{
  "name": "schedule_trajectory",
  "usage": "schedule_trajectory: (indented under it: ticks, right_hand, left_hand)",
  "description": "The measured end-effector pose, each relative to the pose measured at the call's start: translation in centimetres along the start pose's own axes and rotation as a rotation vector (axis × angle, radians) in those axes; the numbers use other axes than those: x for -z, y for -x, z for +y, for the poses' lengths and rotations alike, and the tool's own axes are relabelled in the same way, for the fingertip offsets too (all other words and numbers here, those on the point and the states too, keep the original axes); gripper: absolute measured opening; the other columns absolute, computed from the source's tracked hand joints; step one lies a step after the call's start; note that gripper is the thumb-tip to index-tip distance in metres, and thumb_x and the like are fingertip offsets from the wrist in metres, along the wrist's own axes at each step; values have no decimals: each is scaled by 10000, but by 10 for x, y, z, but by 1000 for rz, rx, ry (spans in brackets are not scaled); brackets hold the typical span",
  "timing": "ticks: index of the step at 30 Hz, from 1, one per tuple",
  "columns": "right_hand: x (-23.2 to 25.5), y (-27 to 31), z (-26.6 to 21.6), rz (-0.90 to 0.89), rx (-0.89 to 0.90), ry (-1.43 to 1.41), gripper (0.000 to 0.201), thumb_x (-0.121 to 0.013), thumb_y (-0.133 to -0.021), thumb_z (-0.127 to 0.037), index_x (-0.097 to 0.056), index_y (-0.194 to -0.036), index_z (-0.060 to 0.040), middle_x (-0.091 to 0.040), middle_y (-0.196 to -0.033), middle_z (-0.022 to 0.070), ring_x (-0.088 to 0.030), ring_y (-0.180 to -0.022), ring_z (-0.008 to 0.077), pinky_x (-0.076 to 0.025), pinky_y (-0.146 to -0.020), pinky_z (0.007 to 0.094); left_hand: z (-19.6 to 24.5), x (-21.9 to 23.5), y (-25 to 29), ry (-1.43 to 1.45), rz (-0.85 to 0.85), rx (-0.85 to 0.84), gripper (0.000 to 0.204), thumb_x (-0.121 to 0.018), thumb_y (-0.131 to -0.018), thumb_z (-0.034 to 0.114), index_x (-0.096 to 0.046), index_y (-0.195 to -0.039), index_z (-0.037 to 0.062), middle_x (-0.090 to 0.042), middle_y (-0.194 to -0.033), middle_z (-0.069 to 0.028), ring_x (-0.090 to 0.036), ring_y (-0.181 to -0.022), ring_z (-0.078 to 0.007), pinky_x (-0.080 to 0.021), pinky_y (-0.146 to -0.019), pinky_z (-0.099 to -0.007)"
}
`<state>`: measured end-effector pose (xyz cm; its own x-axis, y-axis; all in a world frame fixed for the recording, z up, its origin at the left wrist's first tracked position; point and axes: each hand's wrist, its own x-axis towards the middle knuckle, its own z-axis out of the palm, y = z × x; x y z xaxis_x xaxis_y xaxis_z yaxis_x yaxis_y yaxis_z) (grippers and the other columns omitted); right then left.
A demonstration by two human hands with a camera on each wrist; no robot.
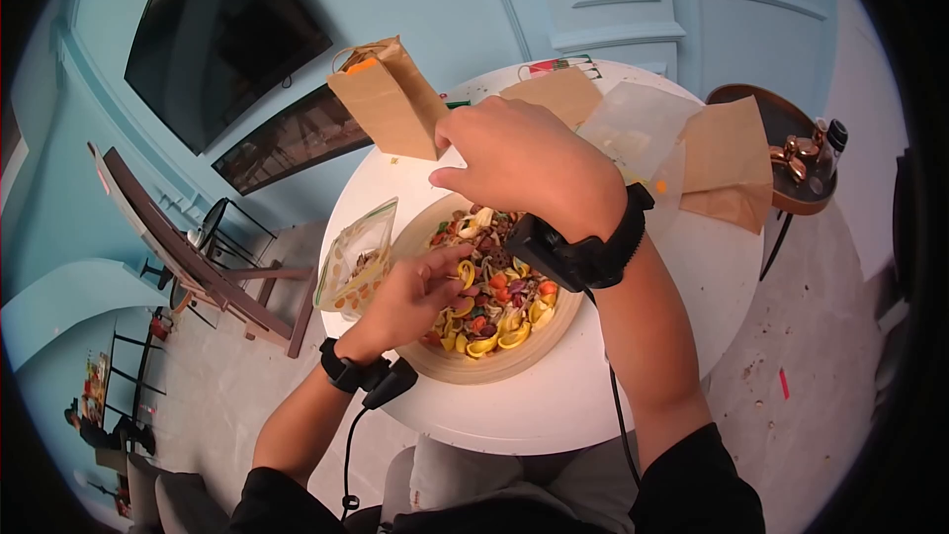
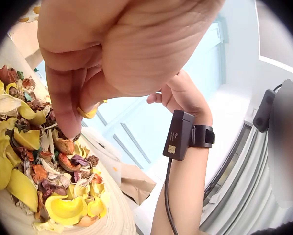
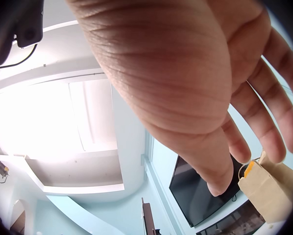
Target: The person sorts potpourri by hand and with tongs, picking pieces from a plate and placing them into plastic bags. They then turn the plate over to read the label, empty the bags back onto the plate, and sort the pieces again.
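Observation:
A round pale wooden bowl (image 1: pixel 534 351) holds potpourri (image 1: pixel 499 282), a mix of yellow curved petals, red-orange pieces and brown dried bits. Over its left side, my left hand (image 1: pixel 410 297) reaches in with fingertips down at the pieces. Between its thumb and fingers, a small yellow petal (image 2: pixel 89 112) is pinched. My right hand (image 1: pixel 534 153) is raised above the far side of the bowl, its fingers (image 3: pixel 256 117) loosely extended around nothing. Left of the bowl stands an open clear pouch with orange dots (image 1: pixel 356 257), some dried pieces inside.
A brown paper bag (image 1: pixel 390 99) stands at the table's far left. Flattened brown paper (image 1: pixel 727 163) and a translucent sheet (image 1: pixel 638 119) lie to the right on the round white table (image 1: pixel 682 307). Beyond it is a side table (image 1: pixel 806 198) with copper-coloured items.

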<state>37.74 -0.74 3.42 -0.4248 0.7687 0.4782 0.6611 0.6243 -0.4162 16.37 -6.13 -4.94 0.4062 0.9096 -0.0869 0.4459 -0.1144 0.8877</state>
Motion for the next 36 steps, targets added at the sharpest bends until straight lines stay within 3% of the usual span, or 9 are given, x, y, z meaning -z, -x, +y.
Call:
schedule_trajectory:
  ticks: [8,13,17,19,28,31,36]
  right_hand:
    - [5,2,-2,-18,-6,-16,271,-768,-843,-250,-717,-915,7,-727,-896,207,-717,-907,376,-574,-796,450]
    - [1,3,3,4,35,-5,211,-777,-806,-172,-709,-902,2,-722,-877,210,-719,-898,371,-575,-776,457]
    - [-1,0,5,-78,79,-13,91,-736,-760,-72,-716,-842,-39,-727,-854,179,-721,-840,350,-569,-720,436]
    - [0,-3,2,-163,90,-70,69,-710,-745,-41,-720,-810,-60,-731,-842,159,-718,-806,340,-564,-691,421]
    - [-7,-4,4,-132,88,-63,64,-736,-717,-38,-718,-763,-79,-730,-812,127,-715,-799,317,-555,-672,407]
    - [2,-3,0,-203,72,-33,148,-777,-808,-146,-740,-901,-37,-744,-883,136,-717,-867,312,-552,-741,397]
    - [1,-4,0,-243,65,-32,156,-783,-805,-156,-740,-904,-43,-744,-881,131,-718,-871,311,-550,-749,399]
  left_hand:
    - [0,-3,0,59,-8,55,402,-587,-1005,-7,-511,-1399,-35,-687,-1013,-74,-726,-941,-171,-591,-861,-276]
    - [-3,-1,1,410,82,70,392,-578,-1012,9,-516,-1398,-13,-698,-1059,-107,-728,-941,-188,-610,-872,-296]
    - [4,-3,-1,671,160,106,382,-573,-1017,25,-516,-1395,1,-701,-1113,-133,-729,-946,-197,-620,-871,-306]
    - [7,-3,-4,712,155,82,373,-574,-1018,30,-521,-1386,7,-699,-1130,-138,-728,-945,-190,-622,-867,-305]
    - [25,-10,-8,774,229,-53,429,-581,-1019,43,-476,-1435,28,-691,-1127,-121,-724,-931,-177,-624,-850,-287]
    - [22,-8,-9,777,245,-60,437,-586,-1020,52,-474,-1442,37,-691,-1119,-119,-722,-932,-176,-624,-846,-284]
    - [18,-5,-10,779,250,-57,429,-593,-1020,66,-486,-1435,42,-691,-1099,-107,-714,-926,-168,-622,-839,-280]
